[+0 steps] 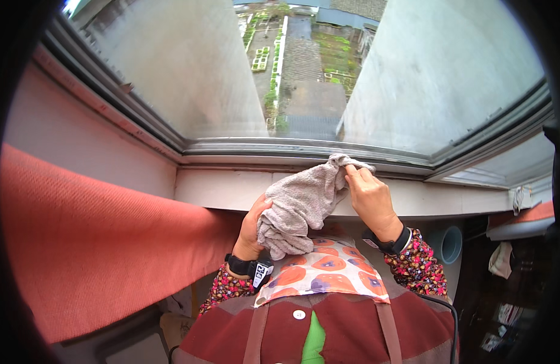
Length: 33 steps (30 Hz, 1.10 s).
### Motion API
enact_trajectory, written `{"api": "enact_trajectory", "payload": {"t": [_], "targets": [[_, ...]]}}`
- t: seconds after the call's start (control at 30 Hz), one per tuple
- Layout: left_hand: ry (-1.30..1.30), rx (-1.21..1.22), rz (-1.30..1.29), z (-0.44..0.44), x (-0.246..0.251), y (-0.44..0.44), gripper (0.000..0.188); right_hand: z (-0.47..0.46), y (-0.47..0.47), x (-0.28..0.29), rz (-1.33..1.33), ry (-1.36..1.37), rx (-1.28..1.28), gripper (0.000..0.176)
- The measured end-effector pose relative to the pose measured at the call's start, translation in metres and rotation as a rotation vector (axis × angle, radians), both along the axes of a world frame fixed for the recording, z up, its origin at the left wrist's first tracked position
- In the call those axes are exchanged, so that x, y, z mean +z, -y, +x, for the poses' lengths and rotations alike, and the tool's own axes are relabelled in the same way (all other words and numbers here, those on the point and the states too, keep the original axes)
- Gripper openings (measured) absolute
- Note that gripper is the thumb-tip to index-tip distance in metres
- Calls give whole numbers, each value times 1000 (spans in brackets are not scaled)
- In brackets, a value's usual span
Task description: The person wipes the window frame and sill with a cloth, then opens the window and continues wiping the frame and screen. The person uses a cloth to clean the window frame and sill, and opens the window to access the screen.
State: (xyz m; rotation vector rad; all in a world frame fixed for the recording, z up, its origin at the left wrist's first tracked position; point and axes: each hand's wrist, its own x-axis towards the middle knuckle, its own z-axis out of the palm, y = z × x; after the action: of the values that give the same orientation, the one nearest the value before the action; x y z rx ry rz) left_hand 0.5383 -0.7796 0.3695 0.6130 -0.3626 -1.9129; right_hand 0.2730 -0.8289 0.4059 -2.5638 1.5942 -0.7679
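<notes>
A crumpled grey-beige cloth (295,204) stretches between my two hands, above the white tiled windowsill (216,185). My left hand (251,230) grips its lower, bunched part near my apron (330,268). With its fingers pressed on the twisted upper end, my right hand (371,195) holds the cloth against the bottom track of the metal window frame (261,160). The fingertips of the left hand are partly hidden by the cloth's folds. Behind the track stands the window glass (170,68), hazy on both sides.
A coral-red curtain (102,241) hangs along the left. Below the sill at right stands a blue-grey bucket (451,245). A pale cloth (501,260) and small items lie over the dark area at right. Garden beds (336,54) and roofs show far below outside.
</notes>
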Motion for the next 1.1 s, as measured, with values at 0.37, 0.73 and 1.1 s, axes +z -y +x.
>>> {"api": "enact_trajectory", "payload": {"t": [0.37,0.73,1.1], "targets": [[2,323,2,69,5,-20,41,168,44,13,-132,-202,269,10],[84,533,-52,140,0,-33,35,296,60,0,-165,-156,300,12],[509,-599,-804,74,69,-22,20,182,20,-18,98,812,263,39]]}}
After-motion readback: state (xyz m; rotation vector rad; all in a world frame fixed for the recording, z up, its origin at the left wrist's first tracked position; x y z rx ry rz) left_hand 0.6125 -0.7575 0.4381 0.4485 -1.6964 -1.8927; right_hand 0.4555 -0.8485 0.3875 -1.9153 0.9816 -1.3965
